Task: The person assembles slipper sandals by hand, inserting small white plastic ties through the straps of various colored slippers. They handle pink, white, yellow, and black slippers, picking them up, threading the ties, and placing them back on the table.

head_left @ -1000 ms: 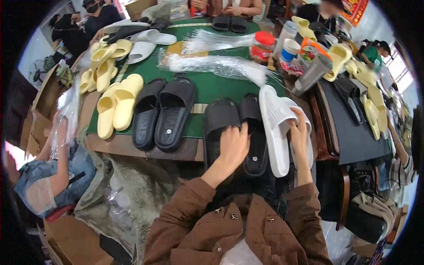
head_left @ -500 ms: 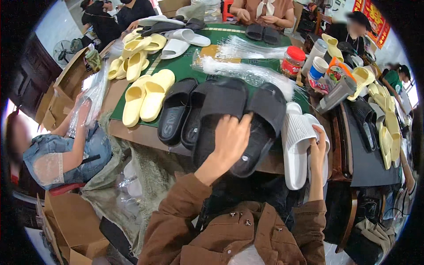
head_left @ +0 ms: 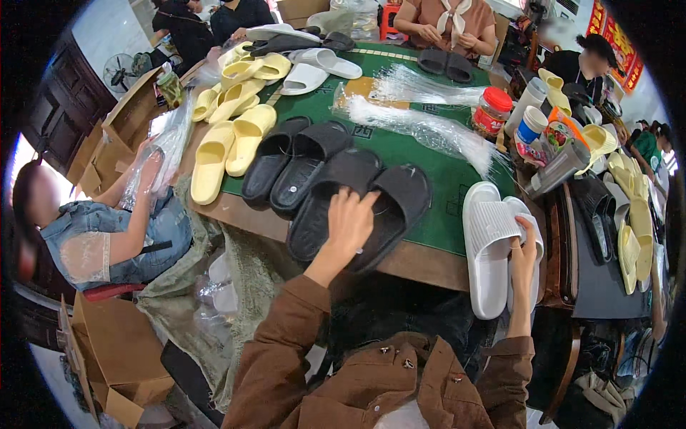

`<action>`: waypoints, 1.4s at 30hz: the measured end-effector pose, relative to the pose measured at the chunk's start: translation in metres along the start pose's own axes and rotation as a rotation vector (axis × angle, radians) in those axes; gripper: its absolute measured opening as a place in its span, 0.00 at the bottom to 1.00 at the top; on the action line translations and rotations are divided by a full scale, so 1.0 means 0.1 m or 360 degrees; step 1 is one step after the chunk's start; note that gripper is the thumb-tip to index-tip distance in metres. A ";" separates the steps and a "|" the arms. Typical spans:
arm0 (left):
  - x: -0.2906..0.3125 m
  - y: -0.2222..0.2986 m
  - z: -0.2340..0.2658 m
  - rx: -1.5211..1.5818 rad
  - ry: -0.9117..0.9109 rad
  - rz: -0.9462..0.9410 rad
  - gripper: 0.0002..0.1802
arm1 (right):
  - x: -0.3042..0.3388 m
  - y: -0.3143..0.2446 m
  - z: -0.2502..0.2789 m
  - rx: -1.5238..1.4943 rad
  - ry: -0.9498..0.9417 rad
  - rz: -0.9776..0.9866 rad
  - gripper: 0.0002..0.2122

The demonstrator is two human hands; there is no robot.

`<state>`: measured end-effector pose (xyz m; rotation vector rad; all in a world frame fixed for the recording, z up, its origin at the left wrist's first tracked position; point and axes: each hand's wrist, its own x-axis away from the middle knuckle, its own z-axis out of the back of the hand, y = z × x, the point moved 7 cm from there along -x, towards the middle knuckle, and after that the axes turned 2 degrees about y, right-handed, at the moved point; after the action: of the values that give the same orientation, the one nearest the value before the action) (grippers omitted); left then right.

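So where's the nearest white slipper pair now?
In the head view, the white slippers are right of centre at the table's near edge, in the right hand, right of the black slippers the left hand holds.

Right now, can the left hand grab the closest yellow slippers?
Probably not straight away: the left hand is holding one pair of black slippers, and another black pair lies between it and the yellow slippers.

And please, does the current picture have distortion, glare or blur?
Head view: fisheye bending, dark corners; head view: white glare patch at far left, washed out; head view: seated person in blue denim blurred at the head, ribbed white slippers fairly sharp.
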<state>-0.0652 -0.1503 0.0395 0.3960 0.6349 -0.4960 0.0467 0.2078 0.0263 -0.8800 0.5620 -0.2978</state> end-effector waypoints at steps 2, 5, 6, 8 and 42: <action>0.00 -0.21 0.05 -0.0030 -0.0034 0.0105 0.17 | 0.01 -0.05 0.00 0.0059 -0.0052 -0.0066 0.16; 0.03 -0.41 0.12 -0.0086 0.0040 0.0112 0.17 | 0.01 -0.09 0.00 0.0082 -0.0035 -0.0047 0.17; 0.04 -0.43 0.15 -0.0101 0.0053 0.0109 0.16 | 0.01 -0.09 0.00 0.0079 -0.0017 -0.0021 0.17; 0.04 -0.40 0.23 -0.0068 0.0044 0.0107 0.15 | 0.01 -0.11 -0.04 0.0034 0.0009 0.0011 0.17; -0.64 0.15 0.17 0.0870 -0.0070 -0.0012 0.16 | 0.13 -0.71 -1.00 -0.0694 -0.0563 -0.0029 0.42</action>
<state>-0.0939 -0.1265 0.0968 0.8960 0.4508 -0.6831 -0.0018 0.0947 0.0276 -1.3273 0.2902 -0.0284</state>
